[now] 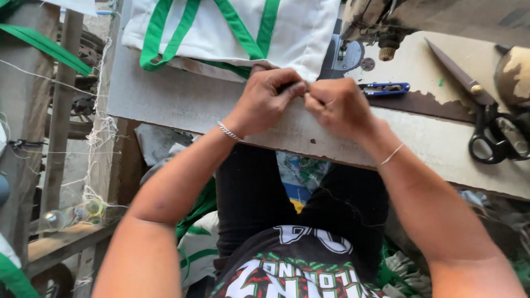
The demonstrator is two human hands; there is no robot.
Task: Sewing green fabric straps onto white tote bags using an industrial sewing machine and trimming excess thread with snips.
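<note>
Bag (232, 33): white cloth, green straps, corner pinched by hands, apparently.

The person sits at a worn sewing table (182, 99), both hands meeting near its front edge. The left hand (268, 96) and right hand (339, 105) pinch together at the corner of a white cloth bag with green straps (232, 30), fingertips touching; what they grip there is too small to tell. Just beyond the right hand lies a small blue thread snipper (385, 88). Further right rest large black-handled scissors (475, 116). The sewing machine (397, 22) stands behind the hands, its paint badly chipped.
</note>
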